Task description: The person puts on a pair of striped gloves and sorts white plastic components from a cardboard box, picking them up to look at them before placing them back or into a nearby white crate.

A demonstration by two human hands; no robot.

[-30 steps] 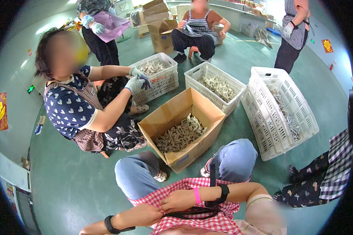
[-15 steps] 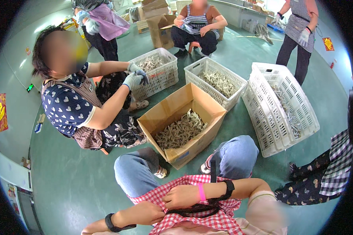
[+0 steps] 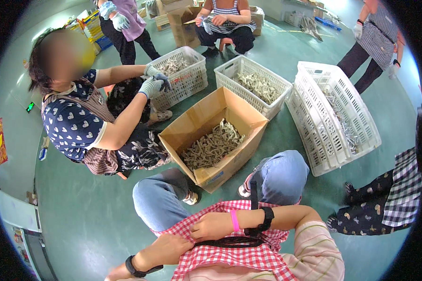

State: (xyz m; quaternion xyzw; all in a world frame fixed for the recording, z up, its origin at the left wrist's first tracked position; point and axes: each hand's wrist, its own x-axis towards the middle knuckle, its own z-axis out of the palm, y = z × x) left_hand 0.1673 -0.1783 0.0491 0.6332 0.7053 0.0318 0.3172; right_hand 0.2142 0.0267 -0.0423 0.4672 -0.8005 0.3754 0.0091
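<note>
A red-and-white checked apron [image 3: 220,260] lies across my lap, with a dark cord bunched at its waist. My left hand [image 3: 170,248] is closed at its left edge, the fingertips partly tucked into the cloth. Just beside and above it, my right hand [image 3: 212,226] has its fingers curled on the upper part of the apron. Ahead of my knees stands an open cardboard box [image 3: 241,105] holding a heap of small grey metal parts [image 3: 211,145].
Beyond the box are white plastic crates of metal parts: one at left [image 3: 185,84], one in the middle [image 3: 276,107], stacked ones at right [image 3: 309,131]. A gloved co-worker [image 3: 75,117] sits close at left. Another person [image 3: 225,23] sits opposite; others stand around.
The view has shifted, so the crates and box sit higher. Both my hands stay at the apron. The standing person at right has shifted stance; the seated person opposite has lowered their hands.
</note>
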